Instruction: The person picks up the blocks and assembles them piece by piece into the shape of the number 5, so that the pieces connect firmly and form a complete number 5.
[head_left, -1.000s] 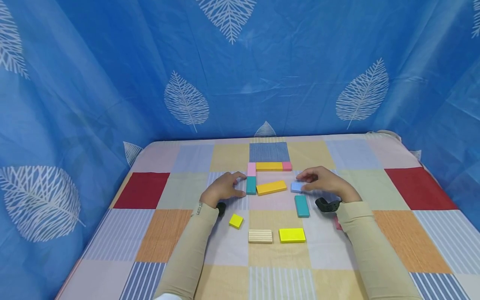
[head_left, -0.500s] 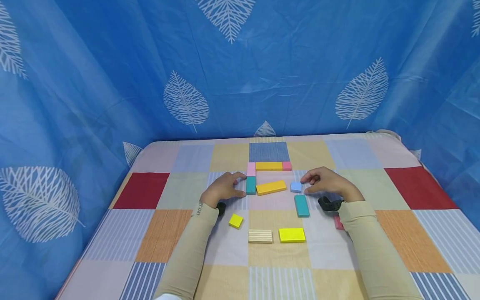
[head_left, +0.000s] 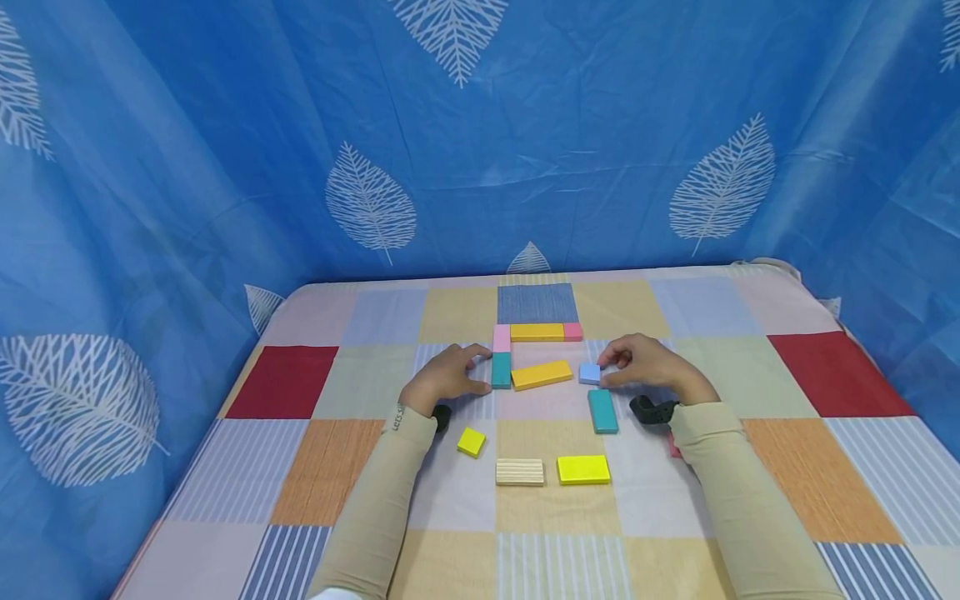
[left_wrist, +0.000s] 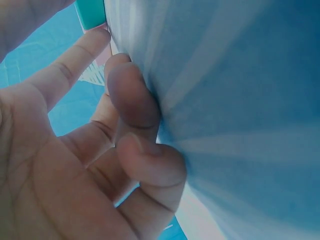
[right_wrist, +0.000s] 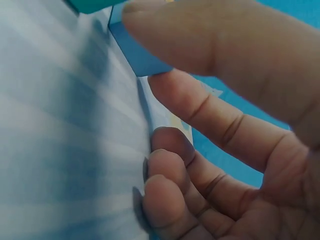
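Note:
In the head view, my left hand point(head_left: 445, 375) rests on the cloth left of a teal block point(head_left: 501, 371), with index finger and thumb spread along its left side. The left wrist view shows part of that teal block point(left_wrist: 91, 14) and the other fingers loosely bent against the cloth. My right hand point(head_left: 651, 367) is at the right side of a small light blue block point(head_left: 589, 373). Its thumb and index fingertips touch the block's corners; the thumb partly hides the blue block point(right_wrist: 142, 52) in the right wrist view.
A pink block point(head_left: 502, 338), an orange-yellow block point(head_left: 537, 332) and a red-pink block point(head_left: 572, 332) form a corner with the left teal block. A slanted orange-yellow block point(head_left: 542, 375) lies inside. Nearer are another teal block point(head_left: 602, 412), yellow blocks point(head_left: 583, 470) and a ridged wooden block point(head_left: 520, 472).
My right hand drew slightly away to the right from the light blue block, then came back left to touch its right side. The left hand has stayed in place.

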